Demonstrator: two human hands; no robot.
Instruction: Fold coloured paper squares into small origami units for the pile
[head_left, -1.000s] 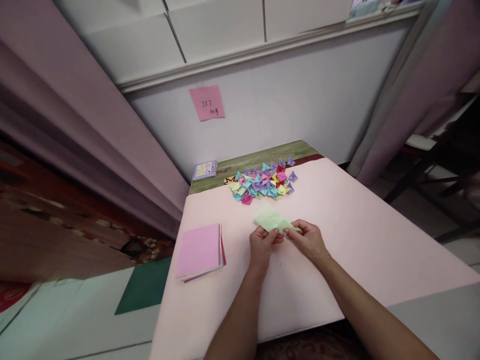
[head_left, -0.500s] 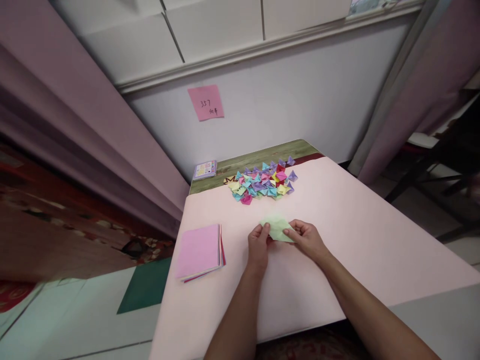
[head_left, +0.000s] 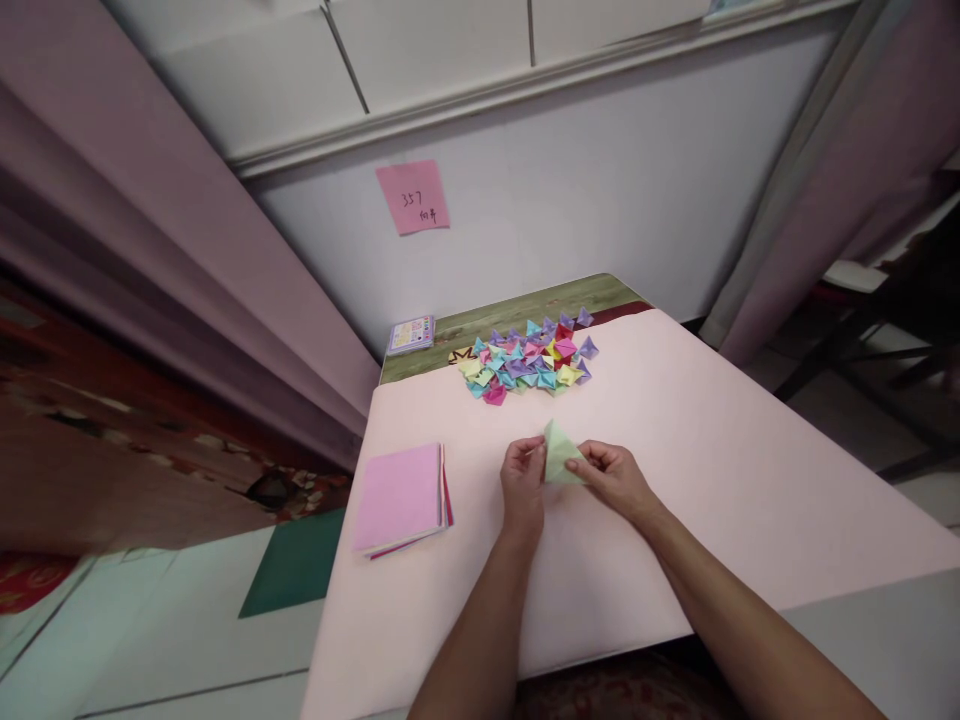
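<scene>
Between my hands is a pale green sheet of origami paper (head_left: 561,457), folded so that it shows a triangular outline with a point at the top. My left hand (head_left: 523,475) pinches its left edge, thumb and fingers closed. On the right side my right hand (head_left: 611,475) grips it, thumb lying on top of the paper and fingers behind. A stack of square coloured paper (head_left: 397,498), pink on top, lies to the left of my left hand. Beyond the hands sits a heap of small folded paper pieces (head_left: 517,365) in several colours.
A pale pink cover (head_left: 720,480) lies over the wood-patterned table (head_left: 592,293). A small stack of printed cards (head_left: 411,335) rests at the far left corner. On the wall behind hangs a pink note (head_left: 413,197). Curtains (head_left: 247,270) flank the table.
The green paper's left side has been folded over, turning its wider shape into a narrower triangle. My left hand has moved slightly right, while the right hand keeps its hold.
</scene>
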